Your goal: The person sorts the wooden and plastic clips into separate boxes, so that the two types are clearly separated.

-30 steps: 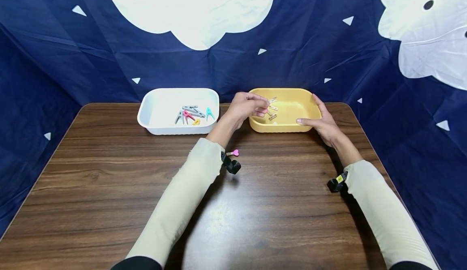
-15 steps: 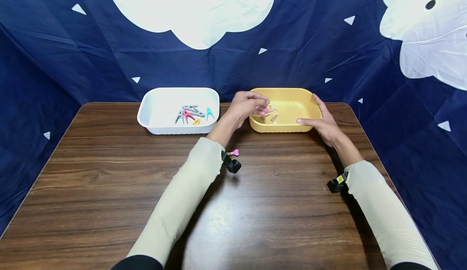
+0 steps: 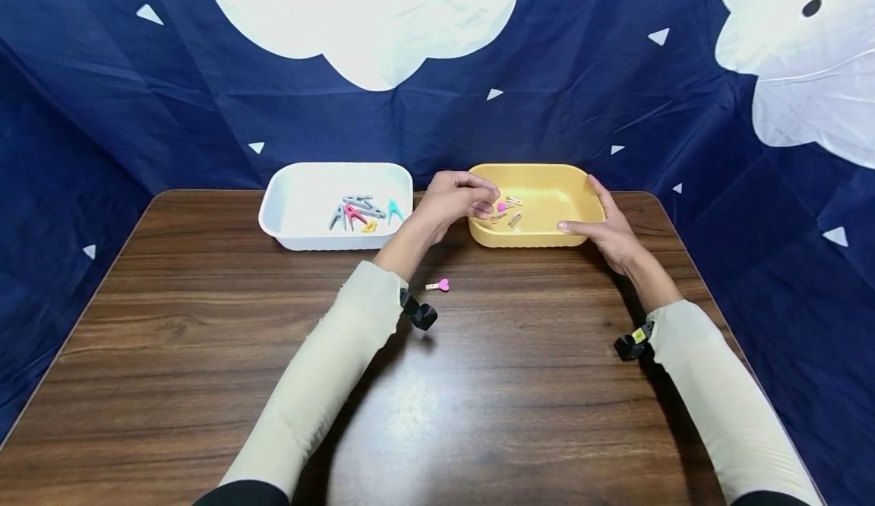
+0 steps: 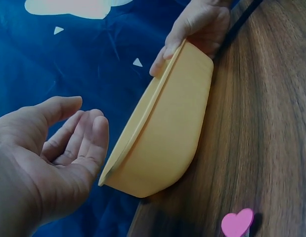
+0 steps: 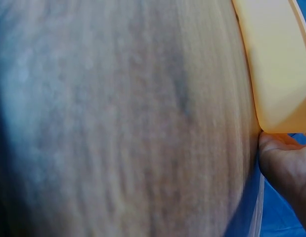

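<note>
My left hand [image 3: 454, 200] hovers over the left end of a yellow bin [image 3: 533, 239]. In the left wrist view its thumb and loosely bent fingers stand apart with nothing between them. Several small wooden clothespins [image 3: 515, 219] lie in that bin, one with a pink heart [image 3: 503, 207]; part of this end is hidden by my left hand. My right hand [image 3: 611, 234] grips the bin's right end, thumb on the front rim and fingers along the side. A clothespin with a pink heart [image 4: 237, 223] lies on the table, just right of my left wrist in the head view.
To the left stands a white bin [image 3: 335, 243] holding several plastic clothespins [image 3: 365, 209] in grey, pink, teal and yellow. Both bins sit at the back edge of the brown wooden table [image 3: 506, 384]. A dark blue curtain [image 3: 437, 126] with white shapes hangs behind.
A pink-heart clothespin that my left hand pinched now lies in the yellow bin, and that hand has let go and drawn slightly left. My right hand stays on the bin.
</note>
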A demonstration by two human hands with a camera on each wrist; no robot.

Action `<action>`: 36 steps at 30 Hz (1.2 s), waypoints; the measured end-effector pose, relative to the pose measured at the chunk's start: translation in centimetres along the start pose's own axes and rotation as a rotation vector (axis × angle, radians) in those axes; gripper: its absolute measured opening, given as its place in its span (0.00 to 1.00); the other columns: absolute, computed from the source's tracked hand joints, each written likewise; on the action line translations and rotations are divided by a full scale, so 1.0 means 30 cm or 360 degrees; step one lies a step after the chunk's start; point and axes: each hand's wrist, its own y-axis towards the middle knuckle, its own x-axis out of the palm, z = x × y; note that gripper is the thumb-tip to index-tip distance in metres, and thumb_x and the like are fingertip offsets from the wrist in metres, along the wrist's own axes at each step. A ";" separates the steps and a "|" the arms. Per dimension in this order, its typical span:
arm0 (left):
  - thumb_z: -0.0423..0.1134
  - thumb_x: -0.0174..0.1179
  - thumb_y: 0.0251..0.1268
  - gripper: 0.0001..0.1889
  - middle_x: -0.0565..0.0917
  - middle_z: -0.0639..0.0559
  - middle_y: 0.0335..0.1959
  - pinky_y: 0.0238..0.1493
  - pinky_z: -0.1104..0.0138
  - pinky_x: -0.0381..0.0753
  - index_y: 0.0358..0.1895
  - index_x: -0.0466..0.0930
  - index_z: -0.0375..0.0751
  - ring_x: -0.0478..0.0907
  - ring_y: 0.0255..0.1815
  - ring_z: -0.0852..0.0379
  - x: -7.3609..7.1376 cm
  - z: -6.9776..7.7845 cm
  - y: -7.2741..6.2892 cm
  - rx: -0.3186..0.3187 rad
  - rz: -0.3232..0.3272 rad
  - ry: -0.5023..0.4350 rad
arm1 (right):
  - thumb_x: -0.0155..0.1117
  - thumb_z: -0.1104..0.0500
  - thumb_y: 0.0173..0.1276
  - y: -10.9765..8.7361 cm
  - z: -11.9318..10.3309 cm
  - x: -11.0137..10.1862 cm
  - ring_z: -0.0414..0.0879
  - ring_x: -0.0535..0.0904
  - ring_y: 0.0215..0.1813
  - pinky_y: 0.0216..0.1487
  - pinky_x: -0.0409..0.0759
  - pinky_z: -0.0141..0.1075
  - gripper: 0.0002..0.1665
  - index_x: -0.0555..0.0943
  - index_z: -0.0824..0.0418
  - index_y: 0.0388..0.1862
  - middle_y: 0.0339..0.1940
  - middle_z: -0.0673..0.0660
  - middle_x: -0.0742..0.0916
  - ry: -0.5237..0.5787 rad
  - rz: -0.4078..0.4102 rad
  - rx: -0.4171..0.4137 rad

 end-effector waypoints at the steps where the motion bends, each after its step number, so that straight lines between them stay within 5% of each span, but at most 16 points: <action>1: 0.27 0.70 0.76 0.06 0.93 0.39 0.44 0.41 0.67 0.94 0.50 0.91 0.27 0.89 0.32 0.57 -0.002 0.002 -0.002 0.0004 -0.0004 0.0003 | 0.79 0.66 0.73 -0.001 0.001 -0.001 0.49 0.51 0.96 0.95 0.55 0.39 0.73 0.41 0.35 0.98 0.99 0.48 0.46 0.0000 0.0000 -0.0001; 6: 0.26 0.69 0.76 0.06 0.91 0.48 0.38 0.37 0.70 0.91 0.50 0.91 0.27 0.88 0.31 0.58 -0.011 0.008 -0.014 -0.0005 -0.0026 0.0044 | 0.79 0.67 0.74 0.000 0.008 -0.003 0.50 0.52 0.96 0.95 0.56 0.39 0.73 0.41 0.35 0.98 0.99 0.49 0.46 0.0001 -0.0007 -0.0002; 14: 0.28 0.71 0.76 0.06 0.93 0.40 0.44 0.40 0.68 0.92 0.49 0.91 0.29 0.88 0.33 0.57 -0.031 0.004 -0.034 -0.0008 -0.0042 0.0103 | 0.79 0.66 0.73 0.001 0.015 -0.003 0.49 0.52 0.96 0.94 0.57 0.38 0.73 0.41 0.35 0.98 0.99 0.48 0.46 -0.0006 -0.0007 0.0006; 21: 0.28 0.70 0.77 0.05 0.93 0.46 0.40 0.41 0.67 0.93 0.48 0.91 0.29 0.89 0.34 0.53 -0.053 -0.007 -0.060 -0.0021 -0.0071 0.0157 | 0.79 0.66 0.74 0.001 0.016 -0.003 0.49 0.52 0.96 0.93 0.59 0.35 0.73 0.41 0.35 0.98 0.99 0.48 0.46 -0.0012 -0.0006 0.0008; 28: 0.30 0.70 0.78 0.05 0.91 0.26 0.57 0.45 0.62 0.93 0.49 0.92 0.31 0.89 0.37 0.51 -0.070 -0.008 -0.080 -0.0069 -0.0146 0.0275 | 0.79 0.66 0.74 0.003 0.009 -0.006 0.49 0.51 0.96 0.93 0.60 0.36 0.73 0.40 0.35 0.98 0.99 0.47 0.45 -0.0026 -0.0003 0.0018; 36: 0.31 0.72 0.77 0.07 0.90 0.24 0.54 0.45 0.64 0.93 0.50 0.92 0.31 0.89 0.38 0.53 -0.096 -0.015 -0.107 -0.0090 -0.0189 0.0367 | 0.78 0.66 0.74 0.003 0.001 -0.004 0.50 0.52 0.95 0.93 0.58 0.36 0.72 0.40 0.36 0.98 0.99 0.48 0.45 -0.0021 -0.0009 0.0000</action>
